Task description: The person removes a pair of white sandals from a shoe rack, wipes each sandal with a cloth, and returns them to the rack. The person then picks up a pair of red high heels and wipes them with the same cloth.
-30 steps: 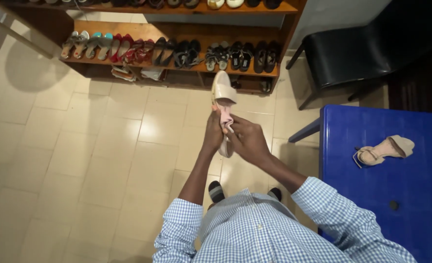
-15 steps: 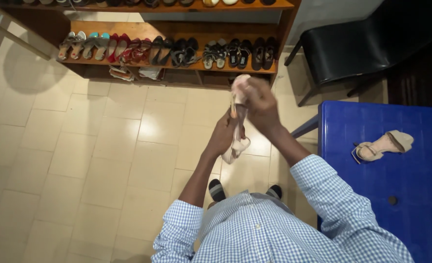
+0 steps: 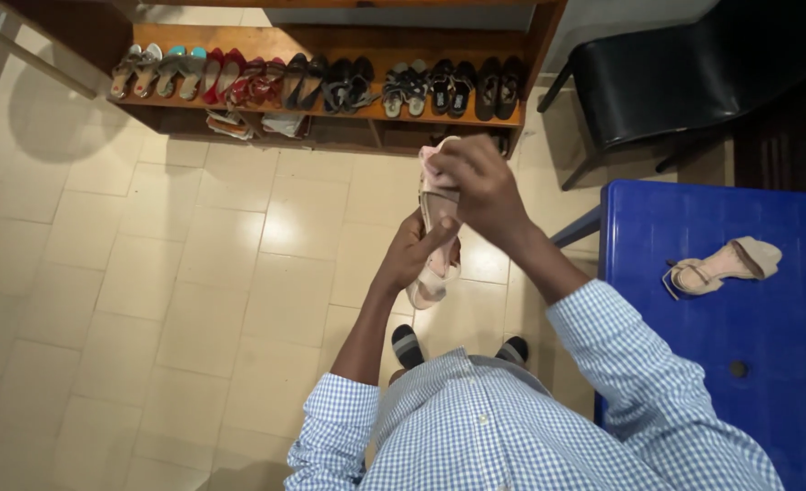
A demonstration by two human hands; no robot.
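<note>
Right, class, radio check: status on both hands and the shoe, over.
Left hand grips beige sandal midway. Right hand presses pink cloth on its upper end. Matching sandal lies on blue table. Nothing in the way.

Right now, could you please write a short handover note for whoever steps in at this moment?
Left hand: grips the beige sandal around its middle, held upright over the tiled floor.
Right hand: presses a pink cloth on the sandal's upper end.
Matching sandal: lies on the blue table, untouched.
Shoe rack: full row of pairs.
Done or left: cannot tell how much is wiped.
</note>
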